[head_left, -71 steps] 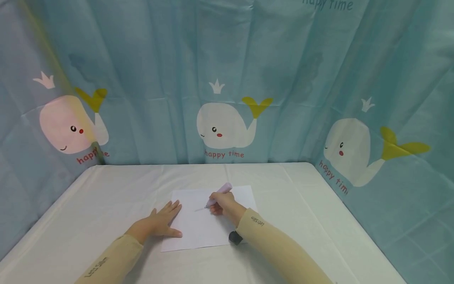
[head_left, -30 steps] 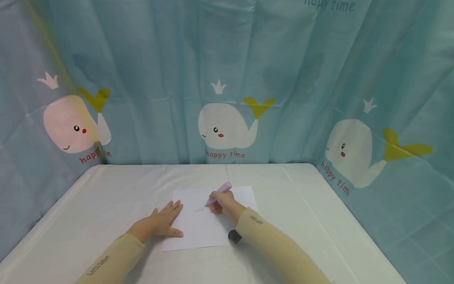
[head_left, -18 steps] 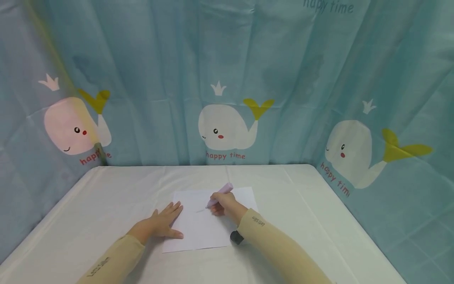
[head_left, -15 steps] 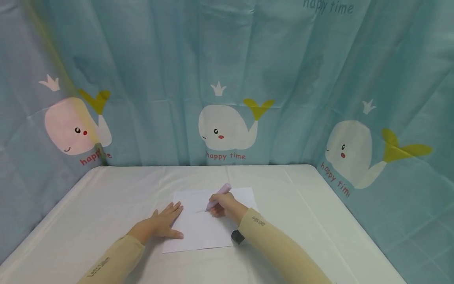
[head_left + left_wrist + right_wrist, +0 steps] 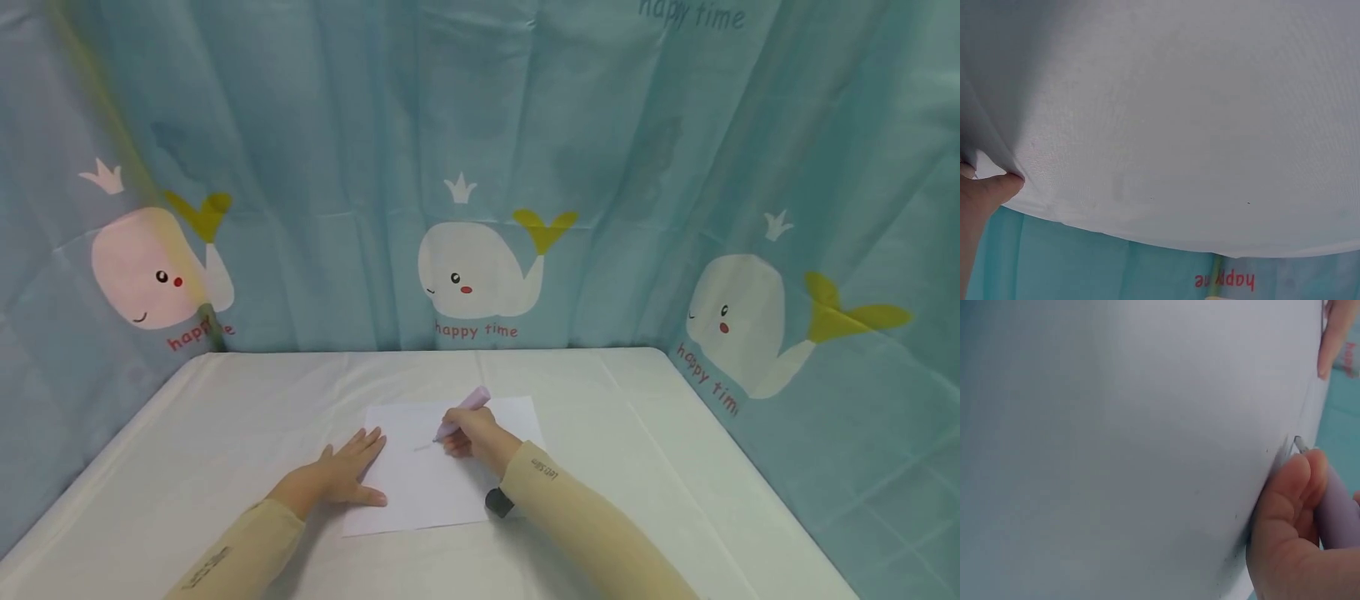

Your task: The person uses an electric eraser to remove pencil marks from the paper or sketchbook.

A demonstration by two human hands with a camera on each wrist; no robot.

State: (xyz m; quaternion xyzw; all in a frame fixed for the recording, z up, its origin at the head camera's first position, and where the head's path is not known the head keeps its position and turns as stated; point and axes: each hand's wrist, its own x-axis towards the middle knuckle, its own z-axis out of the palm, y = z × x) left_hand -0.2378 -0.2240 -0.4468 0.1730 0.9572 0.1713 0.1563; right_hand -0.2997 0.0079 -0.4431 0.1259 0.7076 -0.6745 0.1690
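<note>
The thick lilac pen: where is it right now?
In the head view, the thick lilac pen is pinched in the right hand, over the upper middle of the white rectangular paper.

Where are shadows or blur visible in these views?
Head view: bright, with a soft shadow on the tablecloth beside the left sleeve; left wrist view: dark shade at upper left; right wrist view: lilac pen slightly soft, shadow beside the right hand.

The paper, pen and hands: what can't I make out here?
- Head view: the mark, too small to read.
- Head view: part of the paper, behind the right hand and sleeve.
- Left wrist view: most of the left hand, past the left edge.
- Right wrist view: end of the pen, past the right hand and picture edge.
</note>
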